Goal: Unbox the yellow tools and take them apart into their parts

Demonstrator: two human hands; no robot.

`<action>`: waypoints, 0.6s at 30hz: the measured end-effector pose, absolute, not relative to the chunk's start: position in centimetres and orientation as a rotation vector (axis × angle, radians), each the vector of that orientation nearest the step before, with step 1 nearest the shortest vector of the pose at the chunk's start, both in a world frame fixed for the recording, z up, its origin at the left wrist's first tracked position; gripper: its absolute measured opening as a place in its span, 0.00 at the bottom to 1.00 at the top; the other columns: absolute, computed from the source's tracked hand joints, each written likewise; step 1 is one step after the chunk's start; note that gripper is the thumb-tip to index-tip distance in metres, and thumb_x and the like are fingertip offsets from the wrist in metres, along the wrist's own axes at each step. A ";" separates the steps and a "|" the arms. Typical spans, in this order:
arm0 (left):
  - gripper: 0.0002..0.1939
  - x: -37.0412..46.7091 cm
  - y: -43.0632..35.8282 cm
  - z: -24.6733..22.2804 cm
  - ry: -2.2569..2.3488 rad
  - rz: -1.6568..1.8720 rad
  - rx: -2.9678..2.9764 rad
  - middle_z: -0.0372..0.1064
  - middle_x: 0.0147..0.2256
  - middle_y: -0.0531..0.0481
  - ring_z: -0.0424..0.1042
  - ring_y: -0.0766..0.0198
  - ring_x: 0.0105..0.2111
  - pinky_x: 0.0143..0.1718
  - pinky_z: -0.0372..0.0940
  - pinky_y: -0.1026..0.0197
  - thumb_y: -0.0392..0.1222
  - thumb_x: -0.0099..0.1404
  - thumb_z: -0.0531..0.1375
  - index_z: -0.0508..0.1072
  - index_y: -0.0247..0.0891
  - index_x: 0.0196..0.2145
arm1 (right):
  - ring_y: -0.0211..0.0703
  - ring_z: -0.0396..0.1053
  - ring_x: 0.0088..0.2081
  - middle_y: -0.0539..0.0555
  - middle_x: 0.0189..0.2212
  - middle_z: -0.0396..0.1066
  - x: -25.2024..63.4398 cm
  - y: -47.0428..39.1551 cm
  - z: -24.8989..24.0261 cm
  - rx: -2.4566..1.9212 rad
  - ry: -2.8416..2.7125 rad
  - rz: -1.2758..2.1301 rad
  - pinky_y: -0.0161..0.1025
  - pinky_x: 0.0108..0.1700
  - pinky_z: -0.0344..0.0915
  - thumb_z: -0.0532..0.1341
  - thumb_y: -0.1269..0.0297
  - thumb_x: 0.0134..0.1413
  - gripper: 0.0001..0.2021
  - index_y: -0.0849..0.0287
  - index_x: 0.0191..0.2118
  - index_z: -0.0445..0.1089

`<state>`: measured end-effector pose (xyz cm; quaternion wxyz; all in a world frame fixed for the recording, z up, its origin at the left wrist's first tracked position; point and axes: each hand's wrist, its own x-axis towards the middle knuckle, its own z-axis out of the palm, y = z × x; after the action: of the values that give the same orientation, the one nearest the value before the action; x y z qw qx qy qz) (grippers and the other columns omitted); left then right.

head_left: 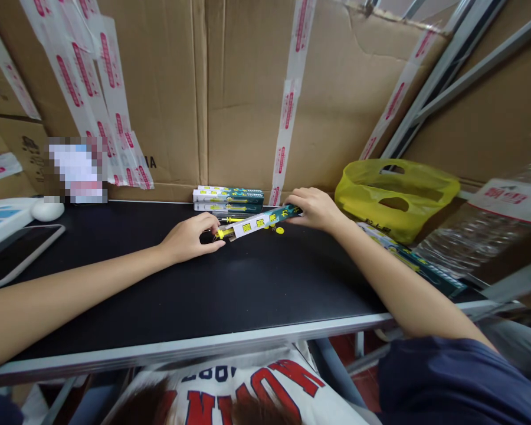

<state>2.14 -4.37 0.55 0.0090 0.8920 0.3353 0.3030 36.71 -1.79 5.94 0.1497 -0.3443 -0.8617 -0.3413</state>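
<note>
A long narrow box (pixel 260 222), teal and white with yellow print, lies tilted on the black tabletop (pixel 230 283). My right hand (pixel 315 209) grips its far right end. My left hand (pixel 190 238) rests at its near left end, fingertips pinching a small yellow part (pixel 221 234) that sticks out there. A small yellow cap (pixel 279 230) lies on the table just below the box. Behind the hands, a stack of similar boxes (pixel 228 199) sits against the cardboard wall.
A yellow plastic bag (pixel 396 198) lies at the right, with more teal boxes (pixel 418 262) and clear plastic packaging (pixel 473 236) beside it. At the left are a white device (pixel 4 215), a white mouse-like object (pixel 47 209) and a tablet (pixel 15 251). Taped cardboard cartons (pixel 248 88) wall the back.
</note>
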 end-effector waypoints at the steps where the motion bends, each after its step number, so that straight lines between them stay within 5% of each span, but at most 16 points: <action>1: 0.13 2.2 -4.4 0.6 1.070 0.935 2.798 0.68 0.43 0.50 0.69 0.59 0.41 0.43 0.63 0.58 0.53 0.60 0.58 0.67 0.39 0.33 | 0.45 0.65 0.32 0.56 0.31 0.70 36.6 -1.9 5.9 -0.987 -2.475 -0.982 0.39 0.34 0.53 0.59 0.50 0.54 0.16 0.59 0.37 0.69; 7: 0.18 2.2 -4.1 0.5 1.262 0.897 2.800 0.68 0.36 0.50 0.68 0.60 0.34 0.32 0.60 0.60 0.56 0.62 0.57 0.66 0.39 0.38 | 0.44 0.65 0.32 0.56 0.31 0.70 36.3 -2.2 6.0 -0.975 -2.477 -0.959 0.39 0.33 0.53 0.58 0.49 0.55 0.17 0.60 0.38 0.69; 15: 0.18 2.2 -4.1 0.3 1.125 0.965 2.923 0.69 0.48 0.45 0.70 0.55 0.46 0.45 0.64 0.55 0.48 0.70 0.47 0.66 0.38 0.51 | 0.45 0.65 0.34 0.57 0.32 0.70 36.7 -2.2 6.4 -1.029 -2.447 -0.996 0.39 0.34 0.54 0.56 0.45 0.56 0.19 0.59 0.39 0.68; 18: 0.18 2.2 -4.1 0.3 1.221 1.010 2.819 0.70 0.47 0.45 0.71 0.55 0.44 0.44 0.65 0.55 0.47 0.70 0.46 0.66 0.37 0.51 | 0.47 0.66 0.35 0.58 0.33 0.70 37.9 -1.7 6.8 -1.118 -2.407 -1.011 0.39 0.35 0.54 0.55 0.46 0.57 0.19 0.59 0.39 0.68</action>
<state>2.25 -4.15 0.31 -0.0459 0.8708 0.3772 0.3119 37.93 -1.74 6.76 0.1500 -0.3892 -0.8379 -0.3520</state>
